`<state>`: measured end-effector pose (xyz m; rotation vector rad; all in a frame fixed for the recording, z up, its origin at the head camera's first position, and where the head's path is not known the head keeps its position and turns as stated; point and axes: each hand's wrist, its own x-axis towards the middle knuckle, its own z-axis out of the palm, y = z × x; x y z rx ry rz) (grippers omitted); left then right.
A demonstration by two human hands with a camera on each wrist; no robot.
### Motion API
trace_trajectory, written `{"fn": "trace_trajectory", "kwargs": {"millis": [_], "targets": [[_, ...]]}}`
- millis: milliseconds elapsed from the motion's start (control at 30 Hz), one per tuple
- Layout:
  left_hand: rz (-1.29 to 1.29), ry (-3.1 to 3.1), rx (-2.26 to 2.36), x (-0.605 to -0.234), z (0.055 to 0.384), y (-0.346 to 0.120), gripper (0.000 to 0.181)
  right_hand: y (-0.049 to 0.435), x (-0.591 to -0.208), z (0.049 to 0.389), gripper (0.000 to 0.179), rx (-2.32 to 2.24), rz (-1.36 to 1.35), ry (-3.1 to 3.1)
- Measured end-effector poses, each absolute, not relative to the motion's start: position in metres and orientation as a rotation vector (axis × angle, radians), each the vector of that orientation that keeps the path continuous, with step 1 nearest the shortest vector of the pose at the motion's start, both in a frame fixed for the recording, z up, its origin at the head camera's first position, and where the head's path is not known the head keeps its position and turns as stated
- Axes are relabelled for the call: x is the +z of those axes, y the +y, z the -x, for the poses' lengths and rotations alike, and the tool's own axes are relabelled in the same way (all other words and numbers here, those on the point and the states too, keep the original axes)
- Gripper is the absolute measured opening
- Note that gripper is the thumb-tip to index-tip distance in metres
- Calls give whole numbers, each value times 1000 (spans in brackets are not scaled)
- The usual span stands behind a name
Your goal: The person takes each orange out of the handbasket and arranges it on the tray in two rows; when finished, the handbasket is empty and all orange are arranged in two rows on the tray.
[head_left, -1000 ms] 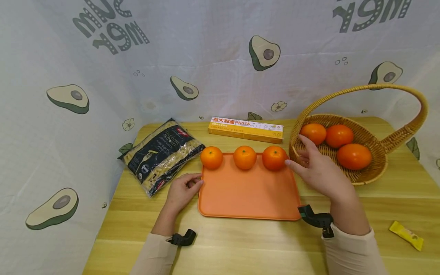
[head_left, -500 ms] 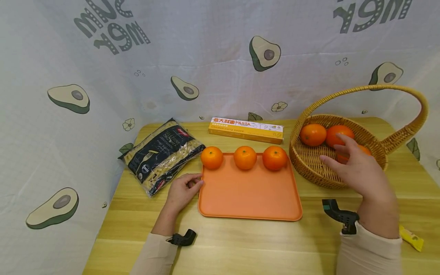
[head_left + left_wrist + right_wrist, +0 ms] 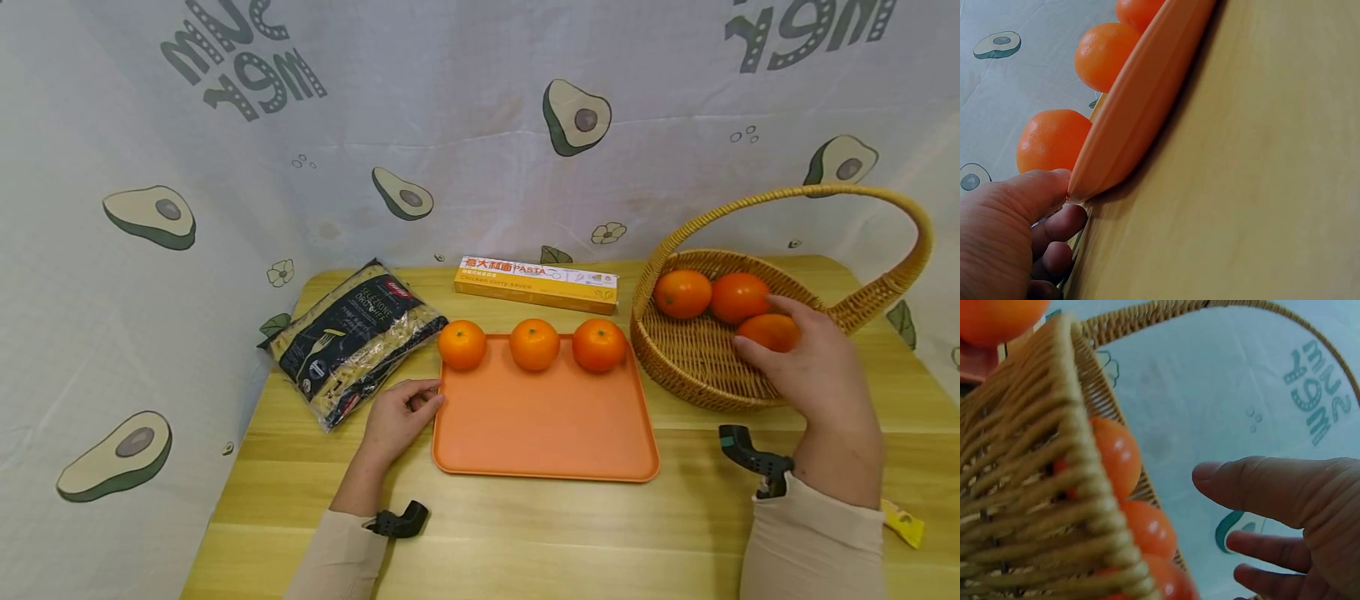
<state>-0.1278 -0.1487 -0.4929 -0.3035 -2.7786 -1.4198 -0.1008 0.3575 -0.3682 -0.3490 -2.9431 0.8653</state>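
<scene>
My left hand (image 3: 400, 417) is at the left edge of an orange tray (image 3: 543, 425), its thumb and curled fingers at the rim. In the left wrist view the thumb (image 3: 1038, 187) touches the tray corner. Three oranges (image 3: 535, 345) sit in a row along the tray's far side. My right hand (image 3: 821, 367) reaches into a wicker basket (image 3: 690, 387), thumb and fingers spread around the front orange (image 3: 772, 332). Two more oranges (image 3: 741, 297) lie behind it. The right wrist view shows a gap between thumb (image 3: 1247, 481) and fingers, with nothing in it.
A pasta bag (image 3: 352, 337) lies left of the tray, and a pasta box (image 3: 536, 283) behind it. The basket's tall handle (image 3: 795, 192) arches over the fruit. A yellow packet (image 3: 903, 525) is partly hidden by the right sleeve. A printed cloth hangs behind the table.
My right hand has moved from beside the rightmost orange on the tray, rightward over the basket, and lowered around the front orange there. The left hand has stayed at the tray.
</scene>
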Motion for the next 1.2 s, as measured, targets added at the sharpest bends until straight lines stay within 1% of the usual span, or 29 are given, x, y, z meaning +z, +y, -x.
{"fn": "trace_trajectory", "kwargs": {"millis": [167, 400, 533, 800, 1200], "targets": [[301, -2777, -1426, -493, 128, -149, 27, 367, -379, 102, 78, 854, 371, -2924], [301, -2775, -1427, -494, 128, -149, 27, 377, -395, 108, 70, 786, 287, -2898], [303, -2774, -1422, -493, 127, -149, 27, 379, -402, 110, 69, 784, 279, -2886], [314, -2770, -1417, -492, 127, -149, 28, 381, -406, 113, 65, 762, 271, -2899], [286, -2785, -1412, -493, 127, -148, 26, 380, -408, 115, 68, 669, 318, -2974]]}}
